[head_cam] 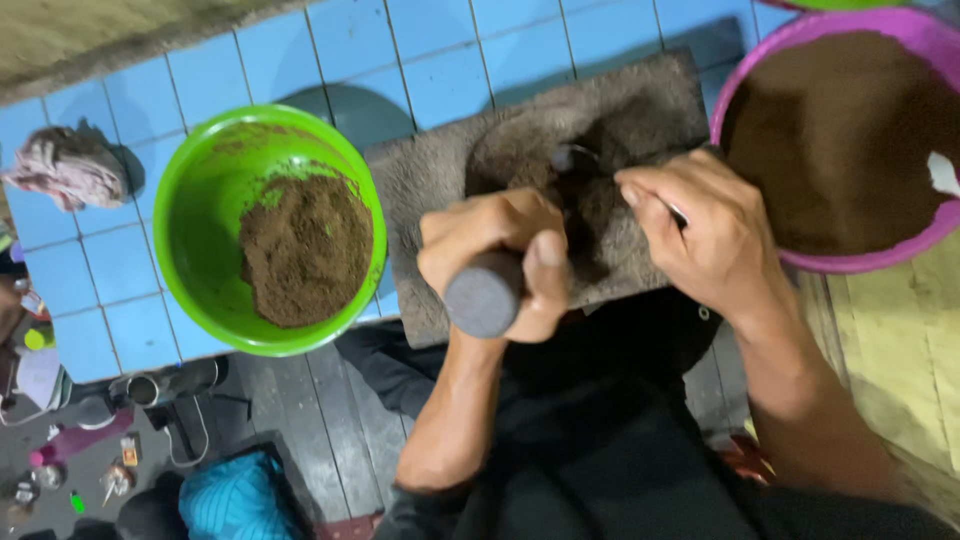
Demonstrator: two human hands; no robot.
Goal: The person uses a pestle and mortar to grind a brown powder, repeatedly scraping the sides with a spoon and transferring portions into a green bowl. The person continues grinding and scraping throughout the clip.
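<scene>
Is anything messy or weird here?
A little. Brown powder is smeared up the inside wall of the green bowl, above the heap. A white scrap lies in the powder of the purple bowl. A crumpled rag sits on the blue tiles.

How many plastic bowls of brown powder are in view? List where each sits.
2: a green bowl beside the left hand, a purple bowl beyond the right hand. More may lie out of frame.

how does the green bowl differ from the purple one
The green bowl holds a small heap of brown powder with bare wall showing; the purple bowl is filled nearly rim to rim. The green bowl shows whole; the purple bowl is cut off by the frame. Both are round and plastic-looking.
</scene>
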